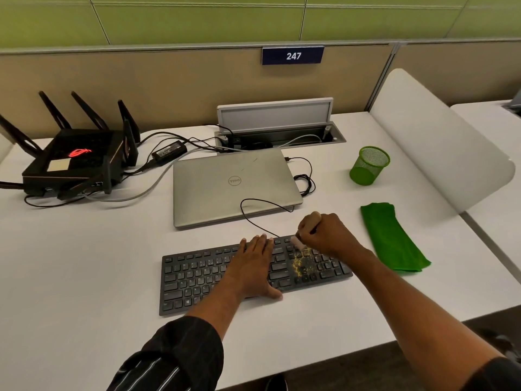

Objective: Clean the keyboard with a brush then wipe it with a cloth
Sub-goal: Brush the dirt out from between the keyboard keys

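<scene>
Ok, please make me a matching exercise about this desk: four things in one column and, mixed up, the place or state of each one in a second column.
Things:
1 laptop
2 cloth
3 left hand
4 right hand

Places or states:
A grips the brush above the yellow crumbs
B lid closed, behind the keyboard
C lies flat on the keys
D lies on the desk, right of the keyboard

Pairs: 1-B, 2-D, 3-C, 4-A.
</scene>
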Available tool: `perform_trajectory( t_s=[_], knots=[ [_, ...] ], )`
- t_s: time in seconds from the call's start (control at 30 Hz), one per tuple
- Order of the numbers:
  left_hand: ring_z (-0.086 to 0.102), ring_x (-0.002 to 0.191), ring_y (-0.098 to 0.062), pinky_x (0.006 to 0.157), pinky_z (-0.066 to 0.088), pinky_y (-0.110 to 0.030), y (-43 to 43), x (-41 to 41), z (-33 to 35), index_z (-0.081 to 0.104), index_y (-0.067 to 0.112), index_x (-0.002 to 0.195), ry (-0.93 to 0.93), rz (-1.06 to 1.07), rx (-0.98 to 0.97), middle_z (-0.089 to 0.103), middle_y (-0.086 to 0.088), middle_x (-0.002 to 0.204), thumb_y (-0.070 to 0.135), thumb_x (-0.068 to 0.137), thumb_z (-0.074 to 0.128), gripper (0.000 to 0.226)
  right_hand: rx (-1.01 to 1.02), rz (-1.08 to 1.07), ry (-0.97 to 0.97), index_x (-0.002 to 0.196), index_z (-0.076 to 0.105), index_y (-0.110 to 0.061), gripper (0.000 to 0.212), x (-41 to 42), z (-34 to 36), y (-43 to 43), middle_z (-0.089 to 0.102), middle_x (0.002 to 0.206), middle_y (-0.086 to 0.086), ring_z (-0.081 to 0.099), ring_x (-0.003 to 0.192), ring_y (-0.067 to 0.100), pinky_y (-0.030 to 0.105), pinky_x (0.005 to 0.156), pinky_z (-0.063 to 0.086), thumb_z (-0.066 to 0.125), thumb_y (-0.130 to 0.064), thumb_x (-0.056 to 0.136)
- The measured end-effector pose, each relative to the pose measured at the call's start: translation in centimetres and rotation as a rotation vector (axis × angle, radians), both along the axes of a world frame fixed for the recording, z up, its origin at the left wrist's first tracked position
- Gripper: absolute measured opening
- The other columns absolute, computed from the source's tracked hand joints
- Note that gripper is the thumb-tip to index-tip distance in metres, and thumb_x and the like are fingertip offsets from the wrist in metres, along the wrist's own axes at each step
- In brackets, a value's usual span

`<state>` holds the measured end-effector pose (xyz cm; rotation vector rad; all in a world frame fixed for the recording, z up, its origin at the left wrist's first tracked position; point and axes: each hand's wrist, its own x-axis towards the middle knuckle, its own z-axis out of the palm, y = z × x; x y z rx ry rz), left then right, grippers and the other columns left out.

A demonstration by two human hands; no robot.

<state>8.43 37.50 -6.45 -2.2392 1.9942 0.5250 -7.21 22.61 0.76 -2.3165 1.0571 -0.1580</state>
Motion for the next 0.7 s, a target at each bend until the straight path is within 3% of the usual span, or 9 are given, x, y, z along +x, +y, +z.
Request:
perform_trajectory(
  t_s=[0.13,0.2,0.3,0.4,0.5,0.6,0.7],
  knots=[
    [-0.006,0.156,-0.029,0.126,0.000,-0.052,0.0,0.0,0.1,-0.009,0.013,0.161,-0.009,-0.003,0.005,-0.006,-0.012,0.170,0.082,0.071,0.066,0.136,0.012,-0.114,-0.075,0.080,0.072,-0.019,0.017,0.7,0.0,1.4,0.072,0.077,-0.007,0.066,0.069,0.004,0.016,0.062,0.051,0.059,-0.025,0.090],
    [-0.006,0.156,-0.029,0.126,0.000,-0.052,0.0,0.0,0.0,-0.010,0.013,0.161,-0.006,0.000,0.008,-0.006,-0.012,0.170,0.082,0.071,0.066,0.136,-0.015,-0.103,-0.033,0.076,0.070,-0.016,0.023,0.9,-0.4,2.1,0.072,0.073,-0.003,0.067,0.066,0.008,0.018,0.060,0.051,0.057,-0.025,0.092],
    [-0.006,0.156,-0.029,0.126,0.000,-0.052,-0.1,0.0,0.0,-0.009,0.012,0.161,-0.010,0.001,-0.001,-0.006,-0.012,0.170,0.081,0.071,0.067,0.136,0.027,-0.101,0.016,0.075,0.066,-0.012,0.014,0.8,-0.7,2.6,0.071,0.071,0.002,0.066,0.065,0.013,0.013,0.051,0.043,0.063,-0.018,0.087],
    [-0.005,0.156,-0.029,0.126,-0.001,-0.051,0.0,0.0,-0.1,-0.008,0.012,0.161,-0.013,-0.002,-0.006,-0.005,-0.012,0.170,0.082,0.071,0.066,0.136,0.065,-0.115,0.045,0.073,0.068,-0.009,0.010,0.8,-0.7,2.3,0.070,0.070,0.004,0.067,0.067,0.018,0.029,0.060,0.053,0.064,-0.016,0.080],
    [-0.005,0.156,-0.029,0.126,-0.001,-0.051,0.0,0.0,-0.1,-0.008,0.012,0.161,-0.006,0.001,-0.007,-0.005,-0.013,0.170,0.082,0.071,0.066,0.136,0.057,-0.123,0.018,0.071,0.067,-0.015,0.010,0.9,-0.5,2.0,0.069,0.067,0.001,0.067,0.064,0.017,0.037,0.063,0.058,0.061,-0.021,0.076],
    [-0.006,0.156,-0.029,0.126,-0.002,-0.051,0.0,0.0,0.0,-0.008,0.012,0.161,-0.005,-0.002,-0.009,-0.005,-0.012,0.170,0.081,0.072,0.066,0.135,0.067,-0.178,-0.058,0.082,0.068,-0.022,0.005,0.7,-0.5,1.7,0.070,0.073,-0.001,0.069,0.066,0.016,0.040,0.067,0.060,0.064,-0.024,0.081],
    [-0.006,0.156,-0.029,0.126,-0.001,-0.051,0.0,0.0,0.1,-0.009,0.013,0.161,-0.004,-0.003,-0.005,-0.006,-0.012,0.170,0.081,0.072,0.066,0.135,0.080,-0.167,-0.023,0.083,0.072,-0.016,0.011,0.7,-0.5,1.9,0.072,0.077,0.002,0.069,0.068,0.016,0.037,0.068,0.061,0.062,-0.019,0.085]
  ],
)
